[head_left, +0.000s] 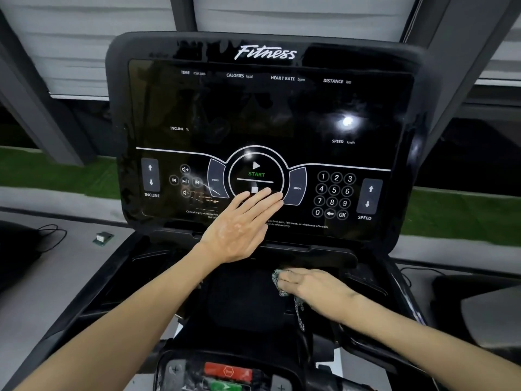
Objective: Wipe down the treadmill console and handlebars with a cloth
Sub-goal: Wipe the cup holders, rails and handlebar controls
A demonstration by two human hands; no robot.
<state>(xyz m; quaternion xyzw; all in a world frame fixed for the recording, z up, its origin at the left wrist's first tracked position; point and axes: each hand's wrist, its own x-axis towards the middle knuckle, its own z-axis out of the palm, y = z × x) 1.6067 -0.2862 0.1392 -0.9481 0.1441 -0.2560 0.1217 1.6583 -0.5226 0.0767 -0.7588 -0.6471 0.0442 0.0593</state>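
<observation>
The black treadmill console (262, 114) fills the middle of the view, its glossy panel printed with START, a number pad and arrow keys. My left hand (242, 227) lies flat on the panel's lower middle, fingers straight and reaching just under the START ring. My right hand (307, 286) presses a grey patterned cloth (277, 282) onto the dark tray (242, 300) below the panel, fingers straight; most of the cloth is hidden under the palm. A strip of cloth shows beneath the wrist. The handlebars are mostly out of view.
A red stop button (228, 372) and a green button (225, 386) sit on the front bar at the bottom edge. Grey ledges run along both sides, with a small green object (102, 238) and cables on the left one. Window frames stand behind the console.
</observation>
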